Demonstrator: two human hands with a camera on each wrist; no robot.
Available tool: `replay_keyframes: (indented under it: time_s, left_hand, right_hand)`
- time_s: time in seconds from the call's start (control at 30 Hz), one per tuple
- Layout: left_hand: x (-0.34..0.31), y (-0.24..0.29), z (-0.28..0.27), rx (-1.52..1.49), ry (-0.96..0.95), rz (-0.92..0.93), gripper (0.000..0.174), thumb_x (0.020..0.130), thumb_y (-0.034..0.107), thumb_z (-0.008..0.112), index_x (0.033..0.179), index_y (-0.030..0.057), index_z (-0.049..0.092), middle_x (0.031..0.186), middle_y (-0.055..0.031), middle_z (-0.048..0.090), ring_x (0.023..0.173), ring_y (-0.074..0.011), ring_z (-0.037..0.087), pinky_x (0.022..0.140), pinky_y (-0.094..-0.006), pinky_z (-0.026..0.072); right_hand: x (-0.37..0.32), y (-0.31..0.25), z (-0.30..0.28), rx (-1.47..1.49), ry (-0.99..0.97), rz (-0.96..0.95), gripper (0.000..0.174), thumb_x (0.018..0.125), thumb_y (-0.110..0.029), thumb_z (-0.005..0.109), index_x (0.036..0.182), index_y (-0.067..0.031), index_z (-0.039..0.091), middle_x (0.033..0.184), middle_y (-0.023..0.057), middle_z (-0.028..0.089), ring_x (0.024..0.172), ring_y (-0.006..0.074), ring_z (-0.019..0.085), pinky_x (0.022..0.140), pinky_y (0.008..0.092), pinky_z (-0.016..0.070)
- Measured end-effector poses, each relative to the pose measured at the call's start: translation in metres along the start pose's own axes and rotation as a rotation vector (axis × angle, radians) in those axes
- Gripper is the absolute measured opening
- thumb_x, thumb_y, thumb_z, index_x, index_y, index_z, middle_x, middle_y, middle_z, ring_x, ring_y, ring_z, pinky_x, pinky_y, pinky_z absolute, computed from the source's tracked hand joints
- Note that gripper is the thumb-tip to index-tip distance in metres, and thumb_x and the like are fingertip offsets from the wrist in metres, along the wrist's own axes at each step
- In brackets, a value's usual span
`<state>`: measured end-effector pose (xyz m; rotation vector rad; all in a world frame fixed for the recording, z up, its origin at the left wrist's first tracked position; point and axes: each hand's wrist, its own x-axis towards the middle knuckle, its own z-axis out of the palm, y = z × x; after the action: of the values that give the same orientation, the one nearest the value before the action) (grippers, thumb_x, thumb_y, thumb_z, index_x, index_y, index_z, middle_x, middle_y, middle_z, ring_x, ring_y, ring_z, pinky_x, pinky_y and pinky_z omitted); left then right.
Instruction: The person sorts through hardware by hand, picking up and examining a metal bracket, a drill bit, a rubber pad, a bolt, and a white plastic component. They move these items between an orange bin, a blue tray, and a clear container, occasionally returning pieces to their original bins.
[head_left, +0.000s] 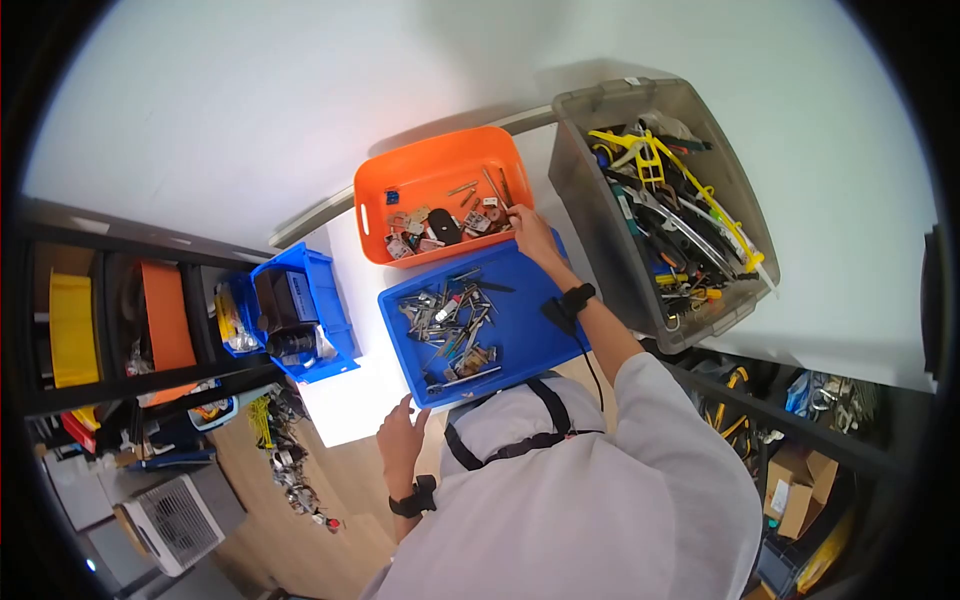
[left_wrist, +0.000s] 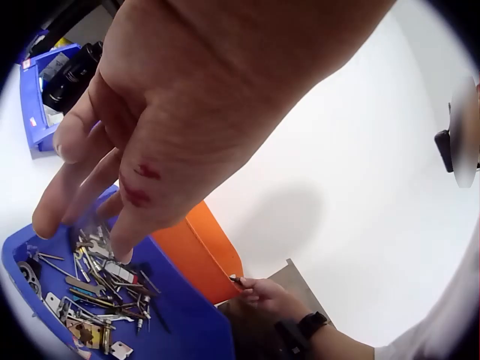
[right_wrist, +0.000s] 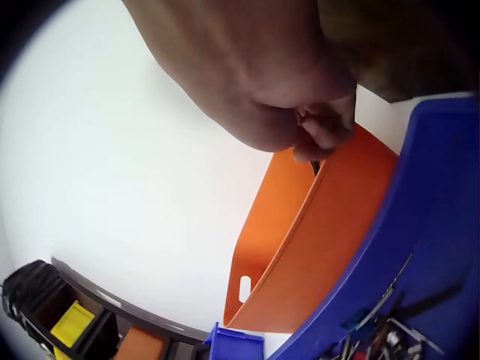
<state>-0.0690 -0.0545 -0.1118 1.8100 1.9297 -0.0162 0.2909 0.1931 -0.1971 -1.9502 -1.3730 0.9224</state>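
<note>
My right hand [head_left: 535, 238] is at the near right corner of the orange bin [right_wrist: 352, 202], its fingers bent over the rim. Its fingertips pinch a small, slim dark piece, mostly hidden by the fingers. Inside that bin [head_left: 440, 150] lie metal rods, small metal plates and a black oval piece [head_left: 443, 226]. My left hand [left_wrist: 172, 135] hangs with loose, spread fingers beside the near left corner of the blue tray [head_left: 530, 320], holding nothing. Several drill bits, hex keys and small metal parts [head_left: 450, 315] lie heaped in the tray.
A deep grey tub [head_left: 575, 170] of mixed tools stands on the right. Left of the tray sits a blue open-front bin [head_left: 340, 320] with dark boxes. Shelves with yellow [head_left: 75, 330] and orange bins [head_left: 168, 315] stand further left. A white wall rises behind.
</note>
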Motion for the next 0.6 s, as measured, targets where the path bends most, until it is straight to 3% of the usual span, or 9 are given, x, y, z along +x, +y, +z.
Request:
replay_keyframes:
  time_s: [0.07, 0.13, 0.23, 0.4, 0.57, 0.6]
  left_hand:
    - [-0.005, -0.010, -0.001, -0.011, 0.001, -0.026, 0.047, 0.091, 0.040, 0.072, 0.127, 0.0109, 0.066, 0.099, -0.0087, 0.075, 0.092, -0.0330, 0.071, 0.077, -0.0445, 0.0555]
    - [-0.005, -0.019, 0.000, 0.002, 0.015, -0.042, 0.047, 0.091, 0.041, 0.071, 0.127, 0.0108, 0.066, 0.099, -0.0095, 0.075, 0.093, -0.0326, 0.071, 0.077, -0.0445, 0.0554]
    - [-0.002, -0.031, 0.003, 0.039, 0.026, -0.050, 0.048, 0.092, 0.041, 0.070, 0.128, 0.0107, 0.065, 0.098, -0.0103, 0.074, 0.093, -0.0326, 0.071, 0.078, -0.0446, 0.0554]
    - [0.002, -0.037, 0.005, 0.079, 0.061, 0.009, 0.047, 0.094, 0.041, 0.066, 0.127, 0.0087, 0.062, 0.095, -0.0130, 0.072, 0.088, -0.0328, 0.070, 0.073, -0.0453, 0.0557]
    - [0.001, -0.029, -0.001, 0.091, 0.028, -0.013, 0.046, 0.094, 0.041, 0.066, 0.127, 0.0081, 0.062, 0.097, -0.0130, 0.072, 0.089, -0.0332, 0.070, 0.074, -0.0459, 0.0558]
    - [0.000, -0.030, -0.001, 0.079, 0.026, -0.025, 0.047, 0.094, 0.042, 0.068, 0.127, 0.0092, 0.064, 0.099, -0.0122, 0.073, 0.091, -0.0325, 0.070, 0.076, -0.0448, 0.0556]
  right_hand:
    - [-0.003, -0.002, -0.001, -0.025, -0.068, 0.014, 0.030, 0.099, -0.012, 0.055, 0.129, -0.0068, 0.059, 0.115, 0.0249, 0.066, 0.110, 0.0431, 0.062, 0.092, 0.0530, 0.0492]
    - [-0.009, 0.006, 0.003, -0.202, 0.132, -0.236, 0.037, 0.099, -0.008, 0.055, 0.136, -0.0062, 0.056, 0.122, 0.0222, 0.064, 0.112, 0.0422, 0.061, 0.096, 0.0467, 0.0496]
    - [-0.040, -0.030, -0.024, -0.189, 0.084, -0.191, 0.040, 0.098, -0.008, 0.056, 0.138, -0.0070, 0.055, 0.129, 0.0221, 0.061, 0.116, 0.0424, 0.059, 0.097, 0.0466, 0.0486]
    - [-0.076, -0.026, -0.023, -0.187, 0.115, -0.291, 0.033, 0.097, -0.014, 0.059, 0.129, -0.0038, 0.059, 0.124, 0.0252, 0.061, 0.107, 0.0440, 0.063, 0.091, 0.0505, 0.0512]
    - [-0.092, 0.001, 0.011, -0.283, -0.316, -0.118, 0.027, 0.091, -0.018, 0.070, 0.114, -0.0029, 0.070, 0.109, 0.0193, 0.071, 0.103, 0.0377, 0.067, 0.090, 0.0448, 0.0530]
    - [-0.093, 0.006, 0.017, -0.355, -0.324, -0.115, 0.027, 0.089, -0.019, 0.073, 0.110, -0.0024, 0.072, 0.107, 0.0197, 0.072, 0.100, 0.0376, 0.069, 0.088, 0.0450, 0.0543]
